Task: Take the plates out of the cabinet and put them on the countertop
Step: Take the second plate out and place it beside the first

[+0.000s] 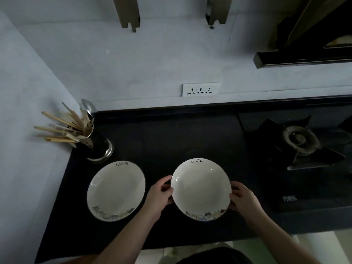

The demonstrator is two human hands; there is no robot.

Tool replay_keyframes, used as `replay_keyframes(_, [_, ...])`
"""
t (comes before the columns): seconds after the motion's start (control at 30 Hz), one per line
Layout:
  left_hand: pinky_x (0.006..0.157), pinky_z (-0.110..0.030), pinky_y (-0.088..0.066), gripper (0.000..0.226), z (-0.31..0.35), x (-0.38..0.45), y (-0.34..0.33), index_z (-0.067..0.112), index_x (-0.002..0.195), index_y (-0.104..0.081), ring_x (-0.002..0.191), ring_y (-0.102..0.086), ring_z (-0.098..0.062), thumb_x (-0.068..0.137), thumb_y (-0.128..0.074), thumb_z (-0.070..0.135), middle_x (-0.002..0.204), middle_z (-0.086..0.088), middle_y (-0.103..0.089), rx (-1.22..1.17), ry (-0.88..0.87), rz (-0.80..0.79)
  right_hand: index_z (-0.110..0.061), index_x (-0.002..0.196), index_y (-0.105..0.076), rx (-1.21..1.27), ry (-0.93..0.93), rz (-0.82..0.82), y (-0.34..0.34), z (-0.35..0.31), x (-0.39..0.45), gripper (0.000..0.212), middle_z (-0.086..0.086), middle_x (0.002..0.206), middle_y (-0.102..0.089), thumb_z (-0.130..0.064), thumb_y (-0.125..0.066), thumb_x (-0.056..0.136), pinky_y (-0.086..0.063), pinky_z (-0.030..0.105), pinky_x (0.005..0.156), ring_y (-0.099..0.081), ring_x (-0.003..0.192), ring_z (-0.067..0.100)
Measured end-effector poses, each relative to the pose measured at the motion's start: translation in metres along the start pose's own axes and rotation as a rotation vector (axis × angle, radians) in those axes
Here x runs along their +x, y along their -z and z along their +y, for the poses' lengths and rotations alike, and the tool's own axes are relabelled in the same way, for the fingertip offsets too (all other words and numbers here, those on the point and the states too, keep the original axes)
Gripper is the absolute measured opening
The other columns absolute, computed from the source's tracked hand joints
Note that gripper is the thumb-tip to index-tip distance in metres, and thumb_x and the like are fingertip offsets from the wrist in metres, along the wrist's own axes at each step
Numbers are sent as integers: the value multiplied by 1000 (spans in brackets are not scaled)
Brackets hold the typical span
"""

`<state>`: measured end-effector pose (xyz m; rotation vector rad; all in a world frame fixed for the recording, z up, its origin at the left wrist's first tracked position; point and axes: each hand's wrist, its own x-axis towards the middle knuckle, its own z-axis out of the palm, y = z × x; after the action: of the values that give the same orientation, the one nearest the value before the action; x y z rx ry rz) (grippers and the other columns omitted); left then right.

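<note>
Two white deep plates with "Life" written on the far rim and small pictures along the near rim are over the black countertop (162,141). The left plate (116,190) lies flat on the counter by itself. I hold the right plate (201,188) by its two sides: my left hand (161,195) grips its left rim, my right hand (242,200) grips its right rim. Whether this plate touches the counter I cannot tell. The cabinet is not in view.
A metal holder (95,143) with chopsticks and a spoon stands at the counter's back left, close behind the left plate. A gas burner (301,141) sits to the right. A wall socket (200,89) is on the back wall, a range hood (304,58) above right.
</note>
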<state>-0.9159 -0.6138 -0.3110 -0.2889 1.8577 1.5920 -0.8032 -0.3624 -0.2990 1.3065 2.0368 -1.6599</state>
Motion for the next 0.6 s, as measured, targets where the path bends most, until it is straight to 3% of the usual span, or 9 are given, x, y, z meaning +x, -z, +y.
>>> replay_keyframes(0.2, [88,-44,-59,48,2,11,-18,28,138,-56,111,-61,-20,95,-61,6,129,-3,-55,40,51,70,-26,123,-56,-30,24,20,2,4,34,38,-7,97,-65,-11,-64,89,-55,21,50,-70,78,13])
replay_keyframes(0.47, [92,-47,-57,48,2,22,-31,32,136,-57,117,-57,-21,95,-62,10,133,-2,-52,75,86,132,-26,124,-55,-26,32,-38,9,8,62,39,-1,106,-65,-12,-66,88,-62,35,65,-69,88,18])
replay_keyframes(0.6, [91,-46,-58,46,0,24,-32,36,133,-60,116,-58,-21,95,-63,11,131,-2,-56,103,75,154,-27,122,-54,-66,34,-53,10,6,67,39,-6,101,-63,-10,-65,89,-61,33,64,-67,88,17])
